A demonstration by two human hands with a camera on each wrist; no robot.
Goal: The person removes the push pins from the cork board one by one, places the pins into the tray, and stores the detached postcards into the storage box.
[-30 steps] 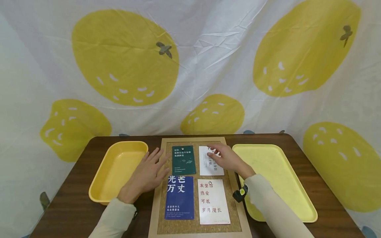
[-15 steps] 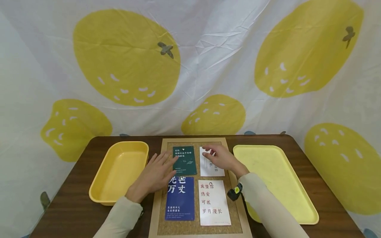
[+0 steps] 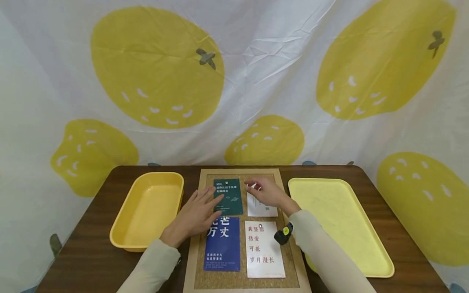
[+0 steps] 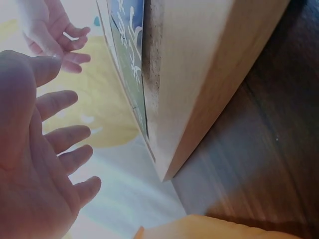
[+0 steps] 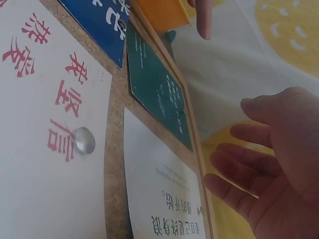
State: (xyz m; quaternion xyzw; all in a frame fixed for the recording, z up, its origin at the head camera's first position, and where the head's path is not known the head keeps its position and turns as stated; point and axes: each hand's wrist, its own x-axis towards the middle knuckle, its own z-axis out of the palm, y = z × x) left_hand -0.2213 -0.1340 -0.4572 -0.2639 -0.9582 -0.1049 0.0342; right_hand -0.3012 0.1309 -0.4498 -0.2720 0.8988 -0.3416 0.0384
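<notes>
A framed cork board [image 3: 220, 281] lies on the table with cards pinned by silver pushpins. My left hand [image 3: 194, 217] hovers over its left side, fingers spread, near the green card [image 3: 231, 205] and the blue card [image 3: 221, 252]. Above the upper-right white card [image 3: 261, 209] is my right hand [image 3: 269, 192], its fingers loosely bent. The right wrist view shows the thumb apart from those fingers, nothing held, and a pushpin [image 5: 200, 211] in that card's edge. Below it, the white card with red writing [image 3: 265, 260] bears another pushpin [image 3: 260, 226].
A deep orange-yellow bin [image 3: 114, 232] stands left of the board. On the right is a shallow pale yellow tray [image 3: 344, 219], partly behind my right sleeve. A lemon-print cloth [image 3: 234, 81] hangs behind the dark wooden table [image 3: 91, 215].
My left hand has moved right, from the board's left edge to over the green and blue cards. The right hand has shifted left across the upper white card. The cards have stayed put.
</notes>
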